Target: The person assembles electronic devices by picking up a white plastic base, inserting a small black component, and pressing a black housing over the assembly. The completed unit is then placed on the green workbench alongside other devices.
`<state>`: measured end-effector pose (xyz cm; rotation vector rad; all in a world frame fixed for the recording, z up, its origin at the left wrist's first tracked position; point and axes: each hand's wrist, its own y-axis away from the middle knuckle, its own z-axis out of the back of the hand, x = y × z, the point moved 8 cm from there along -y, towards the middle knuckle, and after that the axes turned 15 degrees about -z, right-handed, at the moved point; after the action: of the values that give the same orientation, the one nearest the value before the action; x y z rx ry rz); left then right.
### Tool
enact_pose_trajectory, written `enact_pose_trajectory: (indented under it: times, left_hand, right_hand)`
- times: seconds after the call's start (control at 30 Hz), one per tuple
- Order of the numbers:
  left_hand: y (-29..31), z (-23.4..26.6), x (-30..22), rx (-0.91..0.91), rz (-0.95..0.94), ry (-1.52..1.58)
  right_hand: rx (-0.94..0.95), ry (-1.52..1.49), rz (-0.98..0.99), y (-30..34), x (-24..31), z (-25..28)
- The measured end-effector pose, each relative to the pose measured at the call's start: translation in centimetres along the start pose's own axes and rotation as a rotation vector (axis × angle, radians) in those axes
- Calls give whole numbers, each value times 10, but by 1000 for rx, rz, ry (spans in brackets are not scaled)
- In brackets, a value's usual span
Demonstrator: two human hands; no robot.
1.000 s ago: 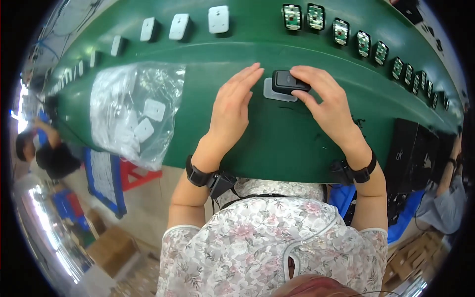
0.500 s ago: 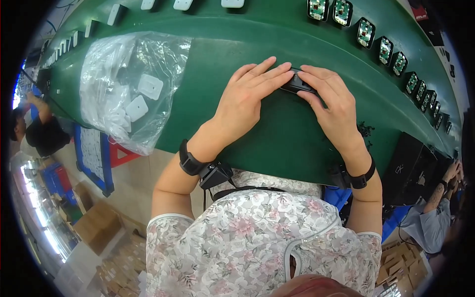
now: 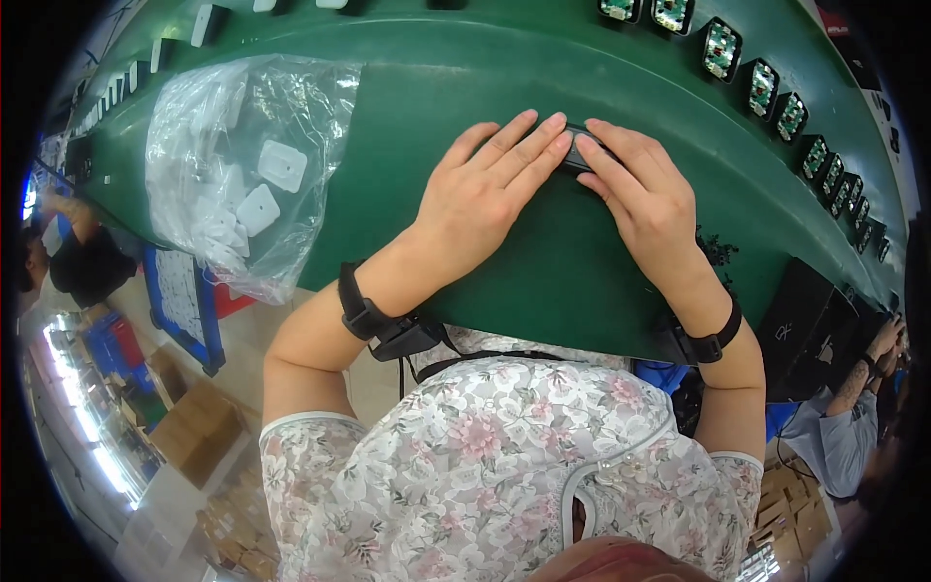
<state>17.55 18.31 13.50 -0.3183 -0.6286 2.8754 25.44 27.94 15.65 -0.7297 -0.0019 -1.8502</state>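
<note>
Under fingertips of the spread left grip (image 3: 477, 194) and pinching right grip (image 3: 648, 191), a dark device (image 3: 574, 156)

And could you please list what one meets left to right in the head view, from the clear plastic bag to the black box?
Clear plastic bag holding white pieces, bare left hand, small black device, bare right hand, black flat-sided box.

Tabletop (image 3: 417, 102) lies open between plastic bag (image 3: 247, 175) and hands (image 3: 478, 194); bag obstructs left side, circuit-board housings (image 3: 721, 50) far right, black box (image 3: 800, 330) near right.
</note>
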Motion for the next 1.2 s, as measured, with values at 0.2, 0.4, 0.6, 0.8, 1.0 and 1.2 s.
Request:
enact_pose_trajectory:
  times: [0.2, 0.4, 0.6, 0.8, 1.0, 1.2]
  left_hand:
    - [-23, -2, -8, -101, -7, -88]
    - [-42, 4, 39, -292, 154, 92]
    - [-41, -33, 148, -465, 868, 1027]
    - [-52, -49, 186, -419, 945, 1094]
    - [-60, -46, 196, -183, 888, 881]
    - [-47, -43, 207, -162, 884, 711]
  right_hand:
    - [274, -189, -183, -29, -25, 5]
    - [234, -376, -389, -56, -50, 19]
    - [26, -438, -440, -36, -55, 71]
    - [-54, -601, -545, 14, -83, 103]
    - [-129, -466, -685, 59, -100, 128]
    - [-107, -157, -682, 77, -97, 110]
